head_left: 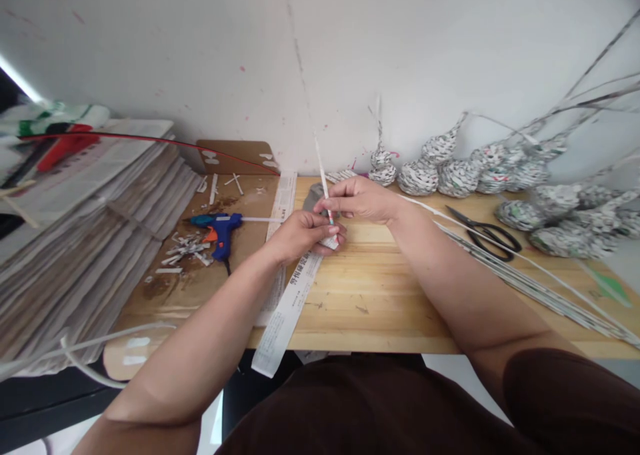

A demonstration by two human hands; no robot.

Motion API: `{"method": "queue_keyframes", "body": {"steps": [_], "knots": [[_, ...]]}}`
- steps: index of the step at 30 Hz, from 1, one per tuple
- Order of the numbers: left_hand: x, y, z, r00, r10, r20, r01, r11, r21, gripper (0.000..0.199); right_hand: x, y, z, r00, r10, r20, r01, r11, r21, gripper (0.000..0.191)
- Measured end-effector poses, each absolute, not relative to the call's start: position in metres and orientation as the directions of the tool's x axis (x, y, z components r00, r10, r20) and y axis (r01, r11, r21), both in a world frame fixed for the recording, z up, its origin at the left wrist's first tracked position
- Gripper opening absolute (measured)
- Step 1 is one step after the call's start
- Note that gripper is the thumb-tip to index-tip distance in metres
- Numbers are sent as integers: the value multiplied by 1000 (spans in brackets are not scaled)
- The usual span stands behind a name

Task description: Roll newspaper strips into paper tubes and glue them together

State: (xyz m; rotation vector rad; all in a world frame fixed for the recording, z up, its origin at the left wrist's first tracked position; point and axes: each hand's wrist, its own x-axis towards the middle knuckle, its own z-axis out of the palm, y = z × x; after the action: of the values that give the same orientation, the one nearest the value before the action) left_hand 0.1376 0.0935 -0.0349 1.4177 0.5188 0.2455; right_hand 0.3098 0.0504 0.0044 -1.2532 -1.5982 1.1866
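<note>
A thin rolled newspaper tube [316, 138] slants up and slightly left from my hands, its far end blurred against the wall. My right hand [367, 200] pinches its lower part between thumb and fingertips. Just below, my left hand [303, 235] is closed on the tube's bottom end, where the printed newspaper strip [287, 315] meets it. The strip runs down from there over the table's front edge. Part of the join is hidden by my fingers. A grey lump [314, 196] sits right behind my hands.
A blue glue gun [223, 236] and paper scraps [187, 249] lie on cardboard [155, 298], beside stacked newspapers [115, 221]. Woven paper gourds [457, 177] line the wall. Black scissors [493, 238] and several long paper tubes [530, 285] lie on the wooden table [370, 315].
</note>
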Motion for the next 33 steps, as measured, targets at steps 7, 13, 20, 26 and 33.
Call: {"method": "queue_keyframes", "body": {"steps": [7,13,20,26,33], "knots": [[137,95,-36,882,442,-164,116,134,984,33,312,51,3,-169,984,62,198,95,-975,31],[136,93,-31,897,399,-192,141,154,978,33,319,53,-2,-259,966,2,84,24,-996,29],[136,92,-30,886,422,-190,142,143,979,33,315,52,1,-151,987,48,124,68,-990,32],[136,93,-34,893,416,-169,124,134,983,33,316,53,0,-186,980,75,169,108,-980,30],[136,94,-34,901,406,-155,116,120,986,33,314,53,-2,-229,973,15,125,45,-991,36]]}}
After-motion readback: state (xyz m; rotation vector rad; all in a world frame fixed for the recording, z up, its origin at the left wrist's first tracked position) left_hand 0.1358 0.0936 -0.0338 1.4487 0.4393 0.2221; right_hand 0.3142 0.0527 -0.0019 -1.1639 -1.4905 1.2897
